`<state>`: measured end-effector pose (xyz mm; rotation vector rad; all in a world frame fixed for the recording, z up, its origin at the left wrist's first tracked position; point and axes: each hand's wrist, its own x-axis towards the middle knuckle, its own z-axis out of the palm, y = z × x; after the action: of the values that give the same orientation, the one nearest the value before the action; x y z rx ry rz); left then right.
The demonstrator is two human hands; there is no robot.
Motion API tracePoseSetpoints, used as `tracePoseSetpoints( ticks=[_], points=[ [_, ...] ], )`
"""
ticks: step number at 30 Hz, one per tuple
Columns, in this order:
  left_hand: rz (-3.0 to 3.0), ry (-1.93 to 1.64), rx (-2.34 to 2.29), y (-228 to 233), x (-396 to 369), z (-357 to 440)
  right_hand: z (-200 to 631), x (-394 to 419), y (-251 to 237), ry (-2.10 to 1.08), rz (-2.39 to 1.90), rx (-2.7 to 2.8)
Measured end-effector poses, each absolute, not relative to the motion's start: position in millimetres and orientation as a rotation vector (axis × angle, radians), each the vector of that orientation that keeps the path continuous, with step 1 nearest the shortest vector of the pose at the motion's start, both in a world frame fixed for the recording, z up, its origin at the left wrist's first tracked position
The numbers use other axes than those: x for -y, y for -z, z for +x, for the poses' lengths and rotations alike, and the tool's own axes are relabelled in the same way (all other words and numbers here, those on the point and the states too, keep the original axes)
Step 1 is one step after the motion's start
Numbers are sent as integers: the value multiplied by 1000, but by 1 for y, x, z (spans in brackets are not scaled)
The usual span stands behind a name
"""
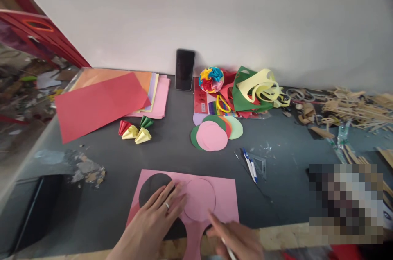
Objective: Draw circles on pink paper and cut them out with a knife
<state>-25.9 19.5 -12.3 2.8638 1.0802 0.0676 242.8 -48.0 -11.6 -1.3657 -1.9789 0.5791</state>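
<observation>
A pink paper sheet (226,198) lies at the front of the dark table. It has round holes cut in it, one at its left, and a circle outline (200,200) near its middle. My left hand (155,217), with a ring on one finger, rests flat on the sheet between the hole and the outline, fingers stretched. At the outline's lower right is my right hand (238,239), closed around a slim white pen-like tool (228,248). Its index finger points at the outline's edge; blur hides the tool's tip.
Paper discs (211,136) lie behind the sheet, with pens (250,166) and a set square (260,166) to their right. Folded paper cones (135,132) and coloured sheets (104,104) are at left. A phone (184,69) leans on the wall beside a paper ball (211,80).
</observation>
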Motion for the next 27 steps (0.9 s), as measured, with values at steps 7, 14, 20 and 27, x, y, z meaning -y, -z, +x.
tracePoseSetpoints(
  ticks=[7, 14, 20, 27],
  points=[
    [2970, -287, -1191, 17, -8, 10, 251, -30, -8, -1116, -1585, 1532],
    [2971, -243, -1232, 16, -14, 21, 237, -64, -1, -1332, -1502, 1464],
    [2908, -146, -1324, 10, -18, 16, 234, -69, 4, -1411, -1520, 1398],
    [2928, -104, -1229, 17, -28, 11, 243, -74, 4, -1290, -1493, 1449]
  ],
)
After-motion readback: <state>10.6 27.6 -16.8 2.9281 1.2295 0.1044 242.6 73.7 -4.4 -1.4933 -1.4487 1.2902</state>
